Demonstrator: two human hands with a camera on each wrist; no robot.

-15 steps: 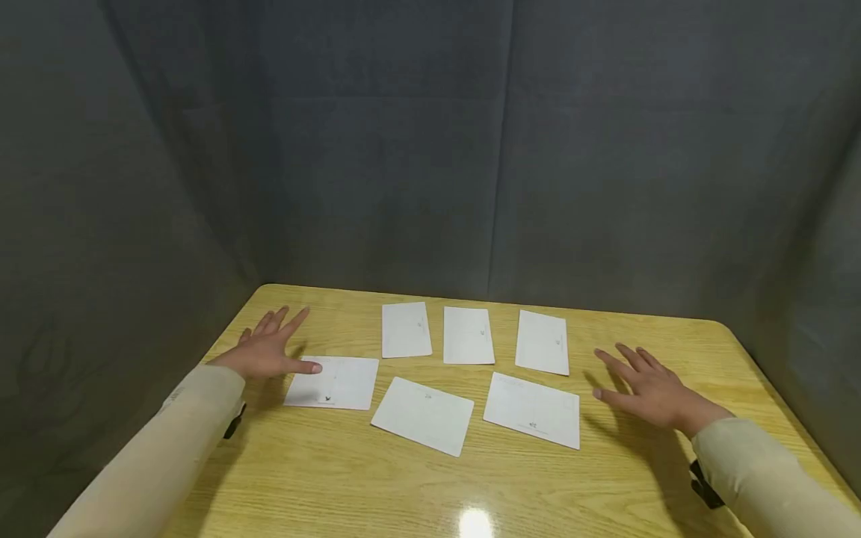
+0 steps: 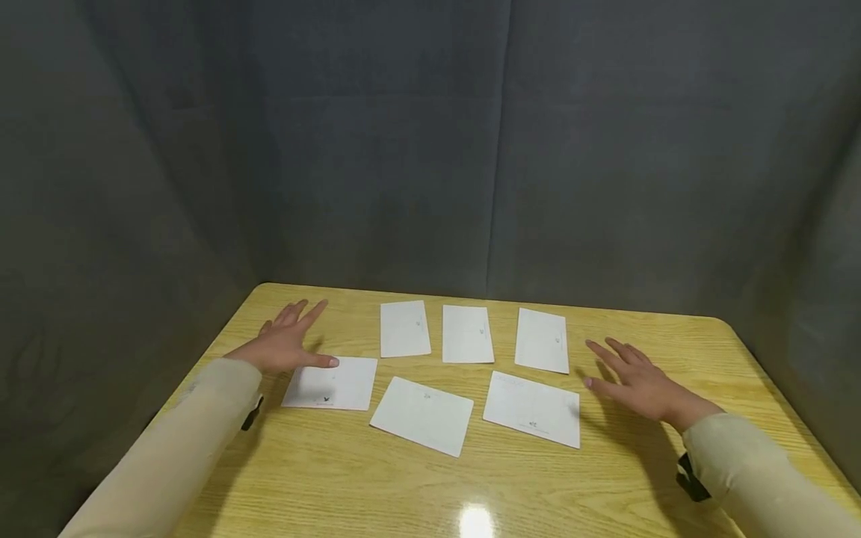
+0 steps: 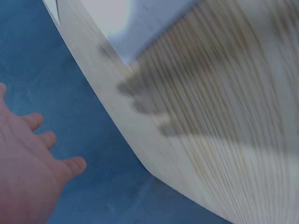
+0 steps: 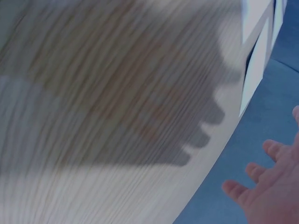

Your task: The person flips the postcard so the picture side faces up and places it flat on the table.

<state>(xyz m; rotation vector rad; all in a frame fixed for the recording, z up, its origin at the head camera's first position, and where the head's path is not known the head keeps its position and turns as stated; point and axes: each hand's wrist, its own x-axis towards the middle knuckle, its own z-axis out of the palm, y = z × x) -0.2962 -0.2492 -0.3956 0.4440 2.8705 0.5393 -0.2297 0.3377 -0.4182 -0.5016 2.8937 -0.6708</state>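
Observation:
My left hand (image 2: 285, 347) hovers at the left with its fingers spread, its thumb over the far edge of a white card (image 2: 351, 387). In the left wrist view that hand (image 3: 28, 163) holds nothing. On the other side, my right hand (image 2: 639, 385) is held above the table with fingers apart, just right of another near-row card (image 2: 531, 411). Its palm (image 4: 275, 191) is bare in the right wrist view. Between these two cards lies a tilted card (image 2: 424, 418). The far row has three upright-turned cards: left (image 2: 405, 329), middle (image 2: 467, 335) and right (image 2: 541, 340). Small dark prints mark the cards.
The cards lie flat on a light wood-grain table (image 2: 336, 478) with rounded far corners. Dark grey cloth (image 2: 377, 164) hangs behind it and along both sides. A bright light reflection shows near the table's front. Each sleeve has a dark strap piece beneath the wrist.
My left hand has moved slightly to the right and its thumb reaches further over the card. My right hand has shifted a little to the left. The cards stay in place.

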